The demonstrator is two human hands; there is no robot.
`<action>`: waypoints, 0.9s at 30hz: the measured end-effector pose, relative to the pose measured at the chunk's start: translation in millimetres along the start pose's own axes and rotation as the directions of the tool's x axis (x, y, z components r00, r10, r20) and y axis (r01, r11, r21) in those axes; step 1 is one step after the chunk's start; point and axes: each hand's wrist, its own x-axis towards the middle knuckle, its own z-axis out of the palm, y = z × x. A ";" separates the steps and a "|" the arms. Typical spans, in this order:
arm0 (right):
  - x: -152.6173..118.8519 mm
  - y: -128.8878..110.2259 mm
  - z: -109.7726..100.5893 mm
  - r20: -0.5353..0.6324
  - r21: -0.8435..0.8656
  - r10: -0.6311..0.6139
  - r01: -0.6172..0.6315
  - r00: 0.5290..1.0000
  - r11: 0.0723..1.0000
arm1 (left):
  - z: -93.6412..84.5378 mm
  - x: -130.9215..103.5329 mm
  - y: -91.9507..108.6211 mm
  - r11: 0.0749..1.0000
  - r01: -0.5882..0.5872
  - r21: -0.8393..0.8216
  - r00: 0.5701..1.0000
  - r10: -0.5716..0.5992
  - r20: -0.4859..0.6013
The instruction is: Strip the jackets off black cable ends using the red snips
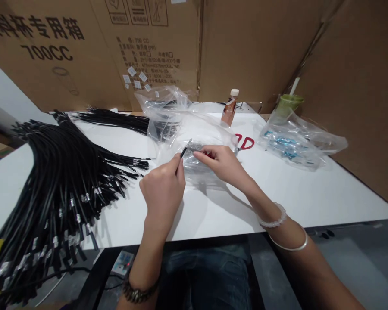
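Note:
My left hand [163,185] is closed, pinching a short black cable end [183,151] between thumb and forefinger; its tip points up and away. My right hand [224,165] is closed around a small tool with a red handle [208,154]. The tool's thin metal tip [191,149] points left and meets or nearly meets the cable end; which of the two I cannot tell. Beneath and behind both hands lies a clear plastic bag [197,125] with small shiny pieces inside. To the left, a large bundle of black cables [61,172] with silvery ends hangs over the table edge.
More black cables [116,120] lie at the back left. Red-handled scissors [246,143], a bottle [229,108], a green cup [289,104] and a clear bag with blue pieces [286,144] are on the white table [294,193]. Cardboard [245,51] walls the back and right.

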 end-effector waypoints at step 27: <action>26.8 37.5 -1.2 -0.055 0.491 0.202 -0.150 0.978 0.858 | 23.9 59.4 -2.0 0.934 0.064 -0.352 0.965 0.031 0.259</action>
